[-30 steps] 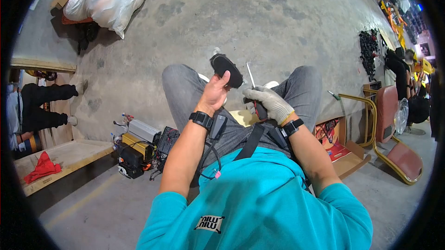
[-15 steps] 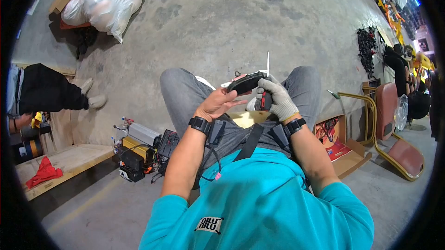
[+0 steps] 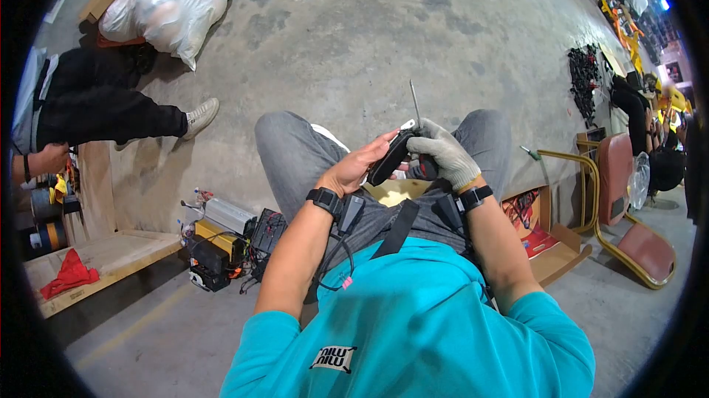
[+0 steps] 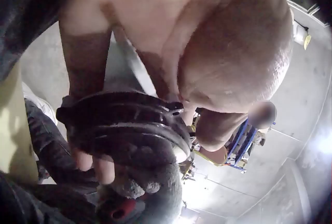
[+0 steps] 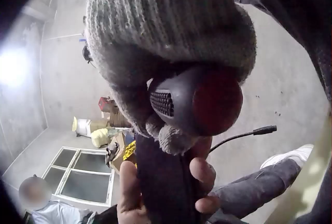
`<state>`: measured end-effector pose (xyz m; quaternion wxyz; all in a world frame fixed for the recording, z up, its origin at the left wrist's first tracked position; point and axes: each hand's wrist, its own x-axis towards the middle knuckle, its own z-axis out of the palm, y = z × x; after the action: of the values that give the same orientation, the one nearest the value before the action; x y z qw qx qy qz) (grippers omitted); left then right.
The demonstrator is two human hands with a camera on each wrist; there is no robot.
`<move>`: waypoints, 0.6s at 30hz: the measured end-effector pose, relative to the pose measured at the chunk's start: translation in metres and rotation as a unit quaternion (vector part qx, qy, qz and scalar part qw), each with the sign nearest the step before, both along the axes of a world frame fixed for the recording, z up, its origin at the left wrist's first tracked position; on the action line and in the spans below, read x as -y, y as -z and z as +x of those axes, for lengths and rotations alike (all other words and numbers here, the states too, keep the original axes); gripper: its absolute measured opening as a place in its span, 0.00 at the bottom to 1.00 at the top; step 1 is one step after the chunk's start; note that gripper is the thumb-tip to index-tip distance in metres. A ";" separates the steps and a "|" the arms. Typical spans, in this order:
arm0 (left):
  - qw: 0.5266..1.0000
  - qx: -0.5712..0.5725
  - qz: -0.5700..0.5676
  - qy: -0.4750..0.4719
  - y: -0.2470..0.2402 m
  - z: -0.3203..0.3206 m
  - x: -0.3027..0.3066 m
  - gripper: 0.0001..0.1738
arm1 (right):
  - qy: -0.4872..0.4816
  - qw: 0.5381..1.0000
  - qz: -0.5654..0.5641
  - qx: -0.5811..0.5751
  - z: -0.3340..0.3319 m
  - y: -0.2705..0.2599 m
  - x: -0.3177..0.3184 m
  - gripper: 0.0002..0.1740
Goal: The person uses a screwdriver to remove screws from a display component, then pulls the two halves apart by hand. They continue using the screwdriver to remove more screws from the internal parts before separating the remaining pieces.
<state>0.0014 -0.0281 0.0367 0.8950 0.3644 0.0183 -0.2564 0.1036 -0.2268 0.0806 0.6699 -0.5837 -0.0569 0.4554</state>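
My bare left hand [image 3: 356,169] grips a flat, rounded black housing [image 3: 391,158], its thumb and fingers on opposite sides. Ridges run along the edge of the black housing [image 4: 124,123] in the left wrist view, and a whitish piece shows at its top end in the head view. My right hand [image 3: 443,153], in a knitted grey glove, holds a screwdriver [image 3: 415,103] by its black and red handle [image 5: 199,102], the shaft pointing away from me. Gloved fingertips [image 5: 176,140] rest at the end of the housing. A thin black cable [image 5: 241,137] with a plug shows beside it.
Below my hands is a pale yellow surface [image 3: 391,191] between my legs. Battery-like boxes with wires [image 3: 221,228] lie on the floor at left, an open cardboard box [image 3: 557,250] and tipped chair [image 3: 617,184] at right. Another person's leg [image 3: 148,121] is at far left.
The black housing has come over to the right hand and been turned, so both hands now meet at it. The screwdriver's tilt has shifted. The person at left has stepped closer.
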 end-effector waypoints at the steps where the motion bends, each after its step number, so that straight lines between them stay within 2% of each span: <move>1: 1.000 -0.010 0.009 0.001 -0.002 -0.001 0.000 0.38 | 0.000 1.000 0.000 -0.001 0.000 0.001 0.001 0.18; 3: 1.000 -0.020 0.017 0.001 -0.001 -0.002 -0.003 0.37 | -0.006 0.999 -0.043 -0.015 -0.002 0.002 0.000 0.19; 9: 0.996 -0.052 0.067 -0.007 0.006 -0.003 -0.003 0.35 | 0.013 0.999 -0.037 -0.009 -0.011 0.009 -0.005 0.23; 12: 0.993 -0.074 0.086 -0.034 0.005 -0.002 -0.001 0.34 | 0.045 0.998 -0.046 -0.028 -0.012 0.019 -0.004 0.26; 18: 0.981 -0.118 0.106 -0.109 0.007 0.000 -0.003 0.33 | 0.029 0.993 -0.067 -0.088 -0.013 0.020 -0.004 0.30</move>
<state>0.0013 -0.0249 0.0292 0.8654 0.4200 0.1907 -0.1955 0.0903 -0.2226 0.0608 0.6448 -0.5863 0.0495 0.4880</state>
